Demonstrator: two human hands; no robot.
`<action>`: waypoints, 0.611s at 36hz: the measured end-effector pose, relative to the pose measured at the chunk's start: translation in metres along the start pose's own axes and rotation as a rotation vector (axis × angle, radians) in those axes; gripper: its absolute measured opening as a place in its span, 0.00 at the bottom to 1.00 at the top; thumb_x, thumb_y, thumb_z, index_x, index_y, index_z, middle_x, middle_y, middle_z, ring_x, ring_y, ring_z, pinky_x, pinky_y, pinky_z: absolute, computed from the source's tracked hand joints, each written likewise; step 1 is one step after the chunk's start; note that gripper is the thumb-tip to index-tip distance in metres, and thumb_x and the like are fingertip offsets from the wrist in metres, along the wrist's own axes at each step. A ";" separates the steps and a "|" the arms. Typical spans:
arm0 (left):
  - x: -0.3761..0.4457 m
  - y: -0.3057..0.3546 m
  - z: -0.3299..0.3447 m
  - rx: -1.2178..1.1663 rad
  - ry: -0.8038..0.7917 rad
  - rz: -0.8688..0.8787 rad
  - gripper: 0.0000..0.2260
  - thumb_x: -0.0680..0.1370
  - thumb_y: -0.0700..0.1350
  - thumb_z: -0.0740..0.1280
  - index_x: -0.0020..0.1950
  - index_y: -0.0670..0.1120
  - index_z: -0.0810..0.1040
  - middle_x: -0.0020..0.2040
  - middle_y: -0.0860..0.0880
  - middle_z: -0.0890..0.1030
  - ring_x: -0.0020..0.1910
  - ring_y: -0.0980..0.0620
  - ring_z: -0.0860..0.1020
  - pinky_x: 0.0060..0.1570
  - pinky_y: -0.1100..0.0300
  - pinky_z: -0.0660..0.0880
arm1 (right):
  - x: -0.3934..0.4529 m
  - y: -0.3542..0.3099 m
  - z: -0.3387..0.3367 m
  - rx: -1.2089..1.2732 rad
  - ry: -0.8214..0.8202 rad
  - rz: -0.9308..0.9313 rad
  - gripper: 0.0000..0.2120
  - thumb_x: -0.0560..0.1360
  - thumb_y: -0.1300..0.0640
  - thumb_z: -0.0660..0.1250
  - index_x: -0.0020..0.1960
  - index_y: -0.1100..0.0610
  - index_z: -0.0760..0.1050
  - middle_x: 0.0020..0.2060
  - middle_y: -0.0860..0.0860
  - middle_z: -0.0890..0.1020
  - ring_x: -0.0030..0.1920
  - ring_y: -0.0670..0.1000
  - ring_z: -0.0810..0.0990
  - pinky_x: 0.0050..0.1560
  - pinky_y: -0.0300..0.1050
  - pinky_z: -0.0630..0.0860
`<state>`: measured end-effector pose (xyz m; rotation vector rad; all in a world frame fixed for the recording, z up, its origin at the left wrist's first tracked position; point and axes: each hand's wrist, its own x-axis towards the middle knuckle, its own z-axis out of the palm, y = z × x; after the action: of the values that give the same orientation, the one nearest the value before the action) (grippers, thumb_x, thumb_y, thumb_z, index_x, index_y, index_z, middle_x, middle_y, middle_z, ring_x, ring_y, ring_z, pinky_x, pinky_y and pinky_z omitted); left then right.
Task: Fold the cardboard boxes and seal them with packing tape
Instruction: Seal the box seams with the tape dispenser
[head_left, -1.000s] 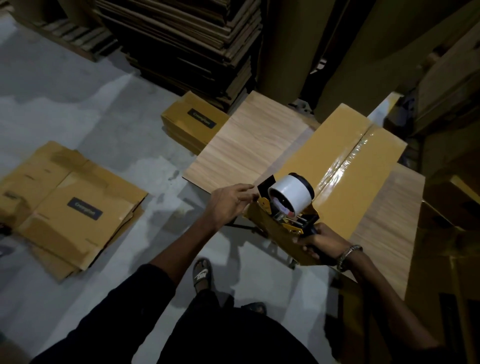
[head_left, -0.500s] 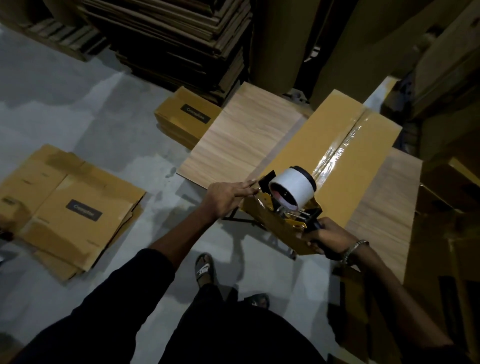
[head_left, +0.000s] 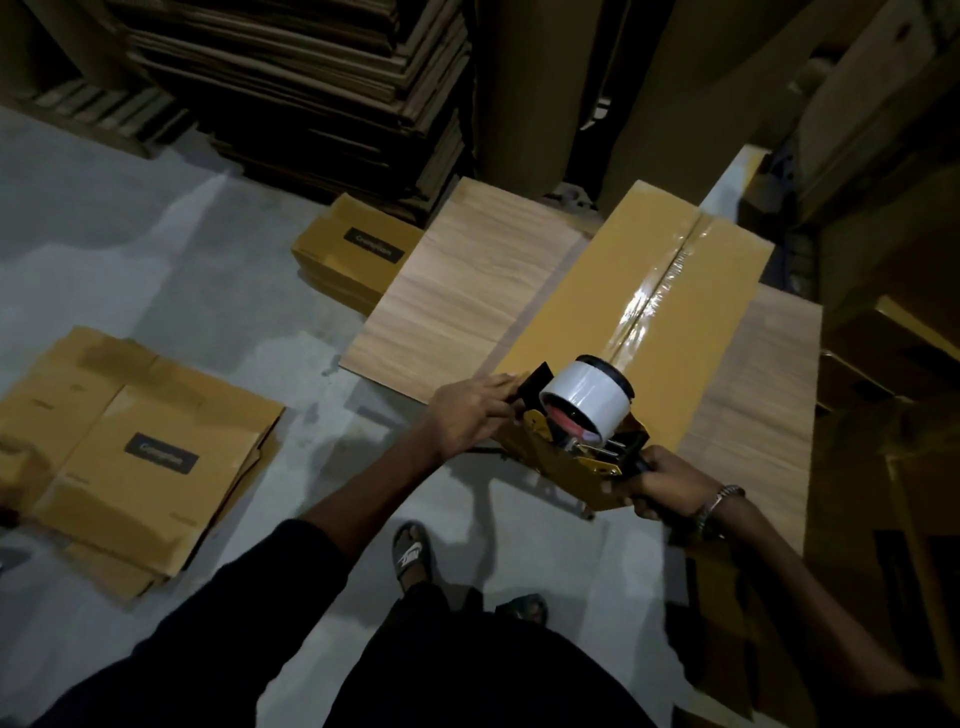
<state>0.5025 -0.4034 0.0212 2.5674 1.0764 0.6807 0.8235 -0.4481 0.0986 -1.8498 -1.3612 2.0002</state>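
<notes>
Lengthwise, box (head_left: 587, 332) runs away from hands, taped seam (head_left: 657, 291) along it.

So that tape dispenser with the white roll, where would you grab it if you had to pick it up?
By the dark handle at its near end, coming from the person's side, probably. The tape dispenser carries its white roll up front over the box, so the rear handle is the free part; the right hand already wraps its fingers round it there.
</notes>
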 end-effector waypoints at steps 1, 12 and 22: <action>-0.003 0.001 0.001 -0.031 0.040 -0.022 0.07 0.75 0.36 0.77 0.52 0.44 0.89 0.70 0.41 0.80 0.70 0.42 0.79 0.67 0.53 0.74 | 0.001 0.001 0.000 -0.010 0.005 0.000 0.17 0.75 0.66 0.74 0.29 0.55 0.80 0.29 0.57 0.74 0.26 0.52 0.67 0.32 0.46 0.59; -0.010 0.008 0.000 -0.003 0.075 -0.022 0.16 0.84 0.43 0.63 0.69 0.45 0.83 0.72 0.44 0.79 0.73 0.41 0.75 0.74 0.47 0.68 | -0.020 0.022 -0.018 -0.038 0.043 -0.024 0.11 0.76 0.62 0.76 0.35 0.58 0.81 0.30 0.56 0.75 0.28 0.53 0.70 0.32 0.46 0.64; 0.001 0.022 -0.008 0.098 0.046 -0.101 0.14 0.82 0.50 0.72 0.65 0.47 0.85 0.69 0.46 0.81 0.71 0.45 0.78 0.71 0.49 0.75 | -0.021 0.038 -0.018 -0.056 0.047 -0.018 0.08 0.75 0.64 0.75 0.46 0.69 0.79 0.32 0.58 0.75 0.28 0.52 0.71 0.30 0.45 0.66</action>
<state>0.5123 -0.4179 0.0372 2.5696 1.2745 0.6810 0.8622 -0.4748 0.0924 -1.8882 -1.4303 1.9164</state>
